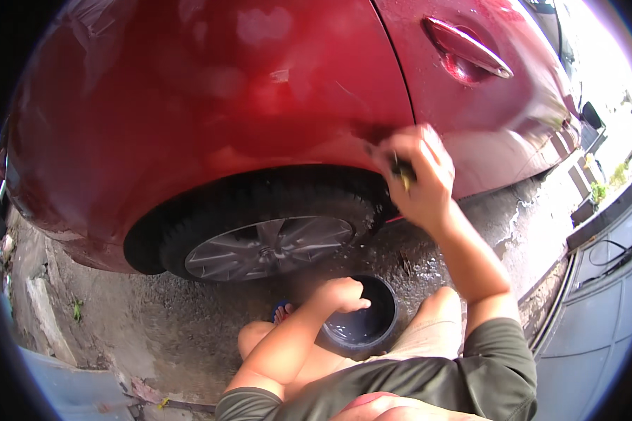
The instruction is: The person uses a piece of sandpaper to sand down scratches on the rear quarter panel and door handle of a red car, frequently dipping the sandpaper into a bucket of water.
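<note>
Right hand (pixel 430 174) tight around blurred, half-hidden dark object (pixel 402 170); grip of left hand (pixel 343 295) unclear.

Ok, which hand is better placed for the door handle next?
Likely the right hand: raised by the red car, nearer the door handle; the left hand is down at the bucket.

Wet, rough grey-brown ground (pixel 168 330) spreads across the scene. A blue-grey panelled surface (pixel 600 319) lines the near right. Bright daylight (pixel 614 59) glares far right, beyond green plants (pixel 597 191).
</note>
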A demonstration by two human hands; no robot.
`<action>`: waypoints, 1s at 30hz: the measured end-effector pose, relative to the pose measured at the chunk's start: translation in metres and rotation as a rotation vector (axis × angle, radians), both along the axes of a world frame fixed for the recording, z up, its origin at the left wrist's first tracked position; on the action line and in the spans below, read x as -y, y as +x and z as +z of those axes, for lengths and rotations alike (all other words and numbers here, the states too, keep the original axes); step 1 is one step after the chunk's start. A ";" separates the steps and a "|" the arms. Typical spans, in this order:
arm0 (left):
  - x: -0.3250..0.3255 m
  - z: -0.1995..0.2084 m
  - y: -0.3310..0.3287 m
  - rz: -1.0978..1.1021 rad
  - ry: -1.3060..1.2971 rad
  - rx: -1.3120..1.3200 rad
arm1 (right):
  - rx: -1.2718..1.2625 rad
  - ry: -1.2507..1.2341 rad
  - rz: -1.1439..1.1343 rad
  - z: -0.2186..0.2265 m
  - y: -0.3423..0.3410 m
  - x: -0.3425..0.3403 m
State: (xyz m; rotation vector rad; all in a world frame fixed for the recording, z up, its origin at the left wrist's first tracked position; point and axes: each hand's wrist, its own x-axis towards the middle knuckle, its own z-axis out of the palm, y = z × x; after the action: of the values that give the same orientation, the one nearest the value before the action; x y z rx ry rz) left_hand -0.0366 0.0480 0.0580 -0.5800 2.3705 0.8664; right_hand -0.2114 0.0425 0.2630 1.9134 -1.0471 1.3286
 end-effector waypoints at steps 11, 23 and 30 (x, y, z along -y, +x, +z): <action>-0.003 0.003 0.010 0.169 -0.213 -0.223 | -0.041 -0.296 -0.177 0.122 0.011 0.064; -0.010 -0.010 -0.005 0.026 -0.144 -0.187 | -0.134 -0.210 -0.058 0.075 0.025 0.044; -0.016 -0.029 -0.022 -0.057 -0.094 -0.108 | 0.043 -0.258 -0.083 0.147 0.025 0.067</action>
State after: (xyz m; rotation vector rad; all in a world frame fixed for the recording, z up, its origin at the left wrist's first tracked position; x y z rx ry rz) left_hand -0.0581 0.0644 0.0288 -0.5116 2.5236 0.7834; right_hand -0.1862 -0.0243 0.4101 1.6414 -0.9156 1.3897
